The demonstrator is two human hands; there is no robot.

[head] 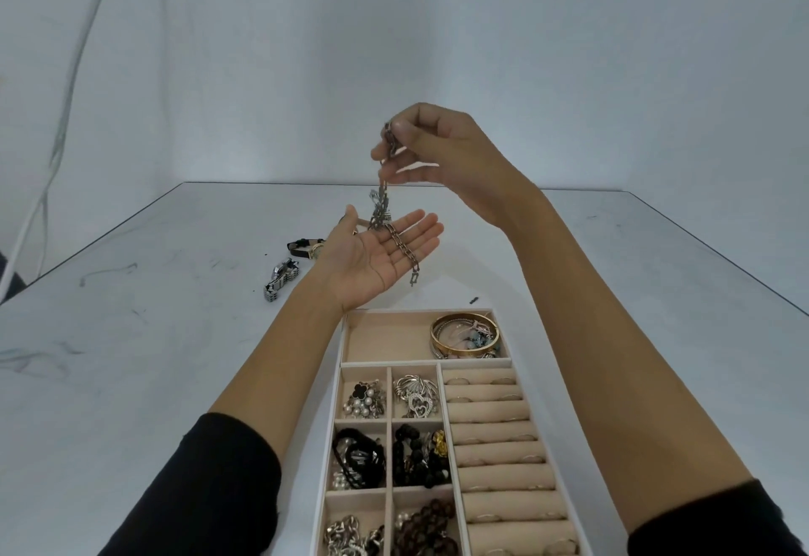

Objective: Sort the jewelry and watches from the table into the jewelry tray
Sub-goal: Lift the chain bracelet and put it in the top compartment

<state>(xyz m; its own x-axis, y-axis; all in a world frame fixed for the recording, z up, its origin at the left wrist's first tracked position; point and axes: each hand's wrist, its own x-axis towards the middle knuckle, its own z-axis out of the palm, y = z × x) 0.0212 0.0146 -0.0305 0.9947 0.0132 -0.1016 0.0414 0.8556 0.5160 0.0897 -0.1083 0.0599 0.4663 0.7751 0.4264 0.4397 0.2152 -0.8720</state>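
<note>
My right hand (442,152) is raised above the table, its fingers pinched on the top of a silver chain (384,209). The chain hangs down and its lower end drapes across the open palm of my left hand (378,255), which is held flat, palm up, beneath it. A beige jewelry tray (343,363) lies below my arms, near me. Its wide far compartment holds gold and silver bangles (465,336); small compartments hold brooches, black beads and chains; the ring rolls (494,433) on the right carry several rings.
Two watches lie on the white table left of my left hand: a silver metal-band watch (280,280) and a black-strap watch (306,247). A small dark bit (473,300) lies just beyond the tray. A grey wall stands behind the table's far edge.
</note>
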